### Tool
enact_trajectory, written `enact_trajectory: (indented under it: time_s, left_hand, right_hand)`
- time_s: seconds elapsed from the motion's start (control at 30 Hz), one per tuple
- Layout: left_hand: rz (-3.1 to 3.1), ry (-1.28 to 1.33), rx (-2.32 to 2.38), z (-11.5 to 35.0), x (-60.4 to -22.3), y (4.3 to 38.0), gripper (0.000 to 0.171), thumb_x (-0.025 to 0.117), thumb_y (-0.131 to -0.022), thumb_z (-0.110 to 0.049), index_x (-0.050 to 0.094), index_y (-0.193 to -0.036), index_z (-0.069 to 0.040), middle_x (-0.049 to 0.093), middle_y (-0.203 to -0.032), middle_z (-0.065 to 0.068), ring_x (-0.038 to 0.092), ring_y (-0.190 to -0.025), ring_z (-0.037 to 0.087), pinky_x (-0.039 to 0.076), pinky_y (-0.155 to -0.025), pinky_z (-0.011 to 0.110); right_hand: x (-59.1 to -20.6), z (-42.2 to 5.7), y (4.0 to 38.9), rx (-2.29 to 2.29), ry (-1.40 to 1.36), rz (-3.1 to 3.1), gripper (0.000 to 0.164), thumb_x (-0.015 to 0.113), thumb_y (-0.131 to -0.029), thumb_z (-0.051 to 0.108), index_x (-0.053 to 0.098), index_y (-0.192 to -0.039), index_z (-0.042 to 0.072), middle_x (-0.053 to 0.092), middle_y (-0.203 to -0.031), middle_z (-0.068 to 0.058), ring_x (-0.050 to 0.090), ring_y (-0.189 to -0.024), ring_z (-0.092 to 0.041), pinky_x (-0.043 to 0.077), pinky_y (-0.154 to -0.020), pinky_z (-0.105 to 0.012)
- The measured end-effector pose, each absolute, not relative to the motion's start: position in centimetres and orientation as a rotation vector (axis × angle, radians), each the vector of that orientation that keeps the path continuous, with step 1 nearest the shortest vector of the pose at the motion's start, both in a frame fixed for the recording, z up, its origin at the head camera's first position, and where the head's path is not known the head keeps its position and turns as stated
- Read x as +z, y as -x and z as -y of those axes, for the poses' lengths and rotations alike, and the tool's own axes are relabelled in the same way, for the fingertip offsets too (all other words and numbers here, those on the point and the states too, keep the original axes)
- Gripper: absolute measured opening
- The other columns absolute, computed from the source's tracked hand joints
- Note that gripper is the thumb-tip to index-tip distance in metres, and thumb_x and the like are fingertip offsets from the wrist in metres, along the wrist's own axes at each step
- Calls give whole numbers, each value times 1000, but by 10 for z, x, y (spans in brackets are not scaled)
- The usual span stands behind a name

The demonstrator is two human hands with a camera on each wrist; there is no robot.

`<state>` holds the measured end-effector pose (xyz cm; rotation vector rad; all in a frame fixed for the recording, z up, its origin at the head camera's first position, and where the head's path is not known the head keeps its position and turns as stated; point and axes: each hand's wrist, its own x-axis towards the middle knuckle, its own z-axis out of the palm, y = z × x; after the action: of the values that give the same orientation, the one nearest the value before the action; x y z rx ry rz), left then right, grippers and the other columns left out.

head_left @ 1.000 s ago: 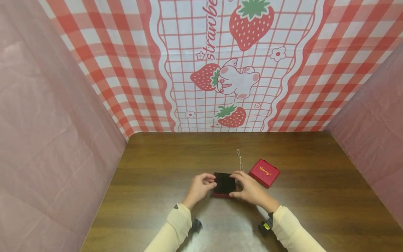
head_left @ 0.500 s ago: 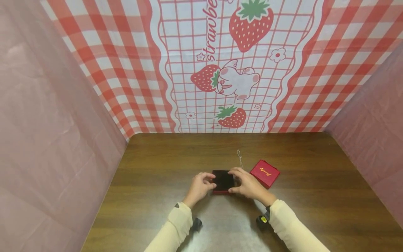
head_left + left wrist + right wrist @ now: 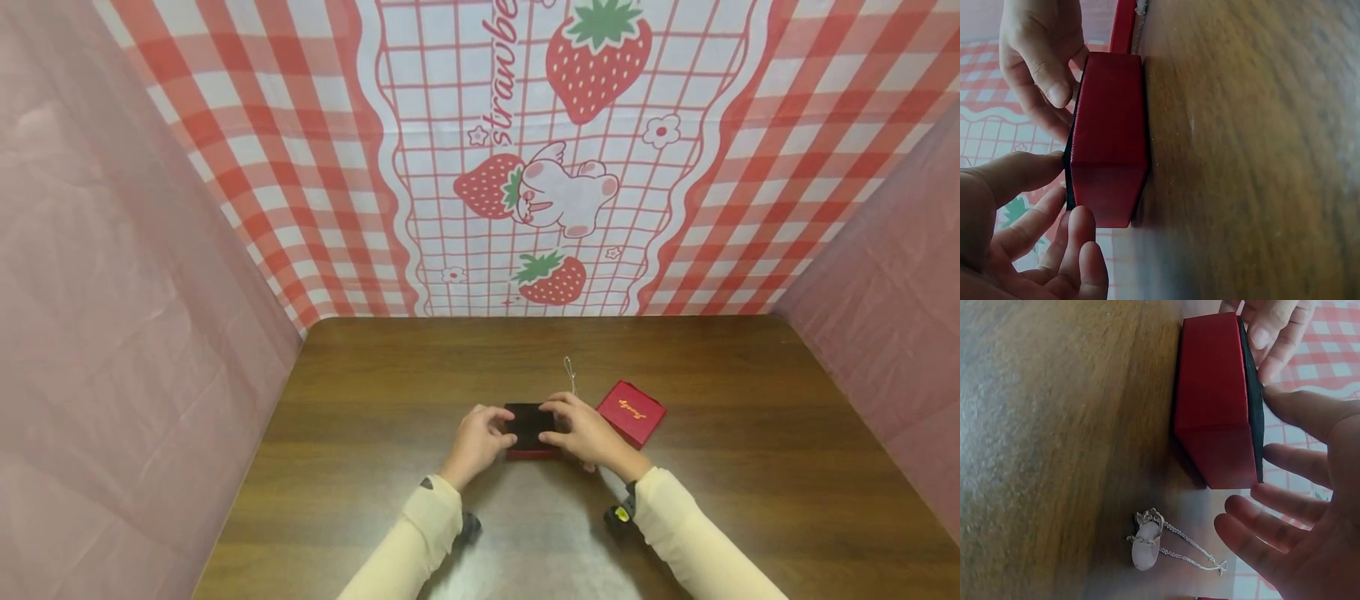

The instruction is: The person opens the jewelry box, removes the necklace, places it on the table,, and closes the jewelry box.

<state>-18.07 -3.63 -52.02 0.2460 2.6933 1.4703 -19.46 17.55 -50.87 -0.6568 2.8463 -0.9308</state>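
A small red box [image 3: 536, 455] sits on the table between the two hands, a black pad [image 3: 525, 425] on its top. In the right wrist view the pad [image 3: 1255, 409] stands slightly proud of the red rim. My left hand [image 3: 480, 442] touches the pad's left side with thumb and fingertips. My right hand [image 3: 588, 432] has thumb and index fingertip on its right side, the other fingers spread past the box corner. On the table lies a silver necklace with a pale pink stone pendant [image 3: 1145, 547]. From the head, only its chain [image 3: 570, 372] shows behind the right hand.
A red lid [image 3: 632, 414] with gold lettering lies just right of the right hand. The wooden table [image 3: 390, 367] ends at a strawberry-print checked cloth [image 3: 555, 192]. Pink cloth walls [image 3: 150, 292] stand at both sides. Small black cameras [image 3: 618, 518] hang at the wrists.
The right hand has moved slightly left and away from the body, its fingertips further in over the pad. The box has shifted slightly the same way. The left hand stays almost in place.
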Motion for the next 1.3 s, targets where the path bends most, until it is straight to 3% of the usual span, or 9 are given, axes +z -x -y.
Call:
enact_trajectory:
  time_s: [0.4, 0.63, 0.9, 1.3]
  left_hand:
    - [-2826, -268, 1189, 33, -523, 181, 36, 80, -77, -18, 72, -112, -13, 60, -99, 6, 62, -77, 13, 47, -72, 31]
    - [-2877, -354, 960, 29, -520, 186, 37, 81, -76, -22, 73, -111, -14, 62, -100, 7, 61, -90, 23, 49, -80, 40]
    - [-2911, -389, 793, 27, -516, 190, 37, 82, -75, -24, 73, -109, -15, 63, -99, 7, 62, -91, 25, 51, -81, 39]
    - [-2915, -370, 753, 25, -516, 190, 39, 81, -76, -25, 70, -112, -15, 64, -103, 9, 63, -96, 28, 51, -85, 42]
  right_hand:
    - [-513, -171, 195, -828, 615, -2910, 42, 79, -80, 21, 67, -117, 6, 58, -123, -14, 62, -106, -29, 52, -91, -49]
    - [-516, -168, 196, -770, 608, -2907, 41, 81, -78, 22, 68, -115, 7, 59, -120, -11, 60, -98, -23, 52, -86, -44]
    - [-514, -164, 199, -710, 580, -2898, 40, 83, -76, 22, 70, -111, 6, 60, -113, -9, 58, -88, -18, 51, -80, -39]
    - [-511, -162, 198, -615, 603, -2928, 44, 83, -77, 25, 71, -114, 7, 60, -115, -13, 61, -99, -26, 53, -86, -45]
